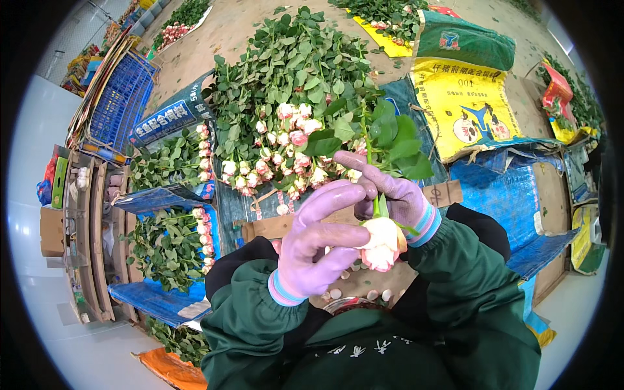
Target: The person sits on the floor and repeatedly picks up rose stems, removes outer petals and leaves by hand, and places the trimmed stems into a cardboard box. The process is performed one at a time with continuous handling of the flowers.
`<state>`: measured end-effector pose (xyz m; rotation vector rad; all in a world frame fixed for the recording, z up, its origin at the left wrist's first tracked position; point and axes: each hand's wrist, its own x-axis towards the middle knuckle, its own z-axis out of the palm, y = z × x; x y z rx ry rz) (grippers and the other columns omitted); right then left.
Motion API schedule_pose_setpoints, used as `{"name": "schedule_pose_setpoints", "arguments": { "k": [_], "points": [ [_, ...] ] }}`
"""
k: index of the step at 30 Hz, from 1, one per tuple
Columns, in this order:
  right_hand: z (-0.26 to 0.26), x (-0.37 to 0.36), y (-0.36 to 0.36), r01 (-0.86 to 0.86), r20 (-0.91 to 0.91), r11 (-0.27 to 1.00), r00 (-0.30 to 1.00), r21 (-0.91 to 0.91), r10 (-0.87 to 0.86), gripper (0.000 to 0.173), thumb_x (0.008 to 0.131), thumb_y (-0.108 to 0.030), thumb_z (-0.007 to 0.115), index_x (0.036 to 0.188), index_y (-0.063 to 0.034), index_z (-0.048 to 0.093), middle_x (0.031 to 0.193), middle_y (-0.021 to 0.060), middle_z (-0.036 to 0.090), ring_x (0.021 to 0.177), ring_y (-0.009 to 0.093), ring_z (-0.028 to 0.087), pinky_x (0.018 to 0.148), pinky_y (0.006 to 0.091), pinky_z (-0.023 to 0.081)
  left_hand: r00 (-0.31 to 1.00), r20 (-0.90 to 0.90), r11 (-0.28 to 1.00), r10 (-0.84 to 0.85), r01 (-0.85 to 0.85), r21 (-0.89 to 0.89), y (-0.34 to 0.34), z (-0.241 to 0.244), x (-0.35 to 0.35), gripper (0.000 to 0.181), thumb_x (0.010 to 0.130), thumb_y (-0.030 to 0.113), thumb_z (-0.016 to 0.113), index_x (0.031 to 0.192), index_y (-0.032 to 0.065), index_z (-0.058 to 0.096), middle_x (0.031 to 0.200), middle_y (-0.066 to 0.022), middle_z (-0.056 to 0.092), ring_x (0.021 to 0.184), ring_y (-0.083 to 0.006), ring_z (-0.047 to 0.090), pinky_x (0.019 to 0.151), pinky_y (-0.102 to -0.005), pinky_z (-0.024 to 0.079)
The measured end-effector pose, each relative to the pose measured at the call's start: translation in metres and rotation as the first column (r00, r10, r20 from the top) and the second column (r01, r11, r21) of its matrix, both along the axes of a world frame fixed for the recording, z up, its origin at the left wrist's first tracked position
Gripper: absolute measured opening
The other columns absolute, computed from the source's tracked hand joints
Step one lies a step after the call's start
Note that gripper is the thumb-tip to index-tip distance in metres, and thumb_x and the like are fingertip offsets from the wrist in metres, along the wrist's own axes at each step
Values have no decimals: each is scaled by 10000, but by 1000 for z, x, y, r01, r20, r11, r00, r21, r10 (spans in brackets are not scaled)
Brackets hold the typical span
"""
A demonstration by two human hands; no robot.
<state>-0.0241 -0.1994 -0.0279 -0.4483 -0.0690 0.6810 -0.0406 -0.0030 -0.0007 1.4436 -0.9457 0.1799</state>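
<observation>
A cream-and-pink rose [382,243] hangs bloom down before me, its leafy green stem [366,129] rising away from my body. My right hand [397,195], in a lilac coated glove, grips that stem just above the bloom. In a matching glove, my left hand [324,239] has its thumb and a finger at the bloom's left side; whether a petal is pinched between them cannot be told. Beyond both hands lies a large heap of cut roses [297,97], the blooms turned towards me and the leafy stems pointing away.
Rows of roses [165,248] lie on blue woven sheeting [156,300] at left. A blue plastic crate [119,95] stands behind them, near wooden shelving [90,234]. To the right are a yellow-and-green printed sack [463,102] and blue sheeting [502,209]. Petals [373,295] litter the floor below my hands.
</observation>
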Motion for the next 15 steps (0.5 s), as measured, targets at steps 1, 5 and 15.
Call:
{"name": "schedule_pose_setpoints", "arguments": {
  "k": [1,5,15],
  "points": [
    [3,-1,1,-2,16,1000,1000,15,2,589,987,-302,533,1496,-92,326,863,-45,492,822,94,502,764,237,440,994,-84,995,-65,59,-75,-1,-4,-2,206,818,90,665,1022,85,691,1366,-193,504,1260,-391,473,1034,-508,365],
    [3,-4,3,-24,40,1000,999,4,24,628,976,-337,542,1498,-74,314,856,-46,483,814,105,497,780,249,428,936,-253,946,-246,174,-274,-3,-6,-9,93,910,89,617,971,61,681,1409,-235,450,1366,-367,377,1128,-497,274],
    [-23,-2,-2,59,146,852,989,-521,21,413,975,-271,577,1326,-60,520,870,12,616,679,72,588,630,194,461,806,-78,466,587,-258,846,35,8,20,470,969,433,504,1038,7,691,988,-151,695,973,-279,644,884,-359,480]
  ]
}}
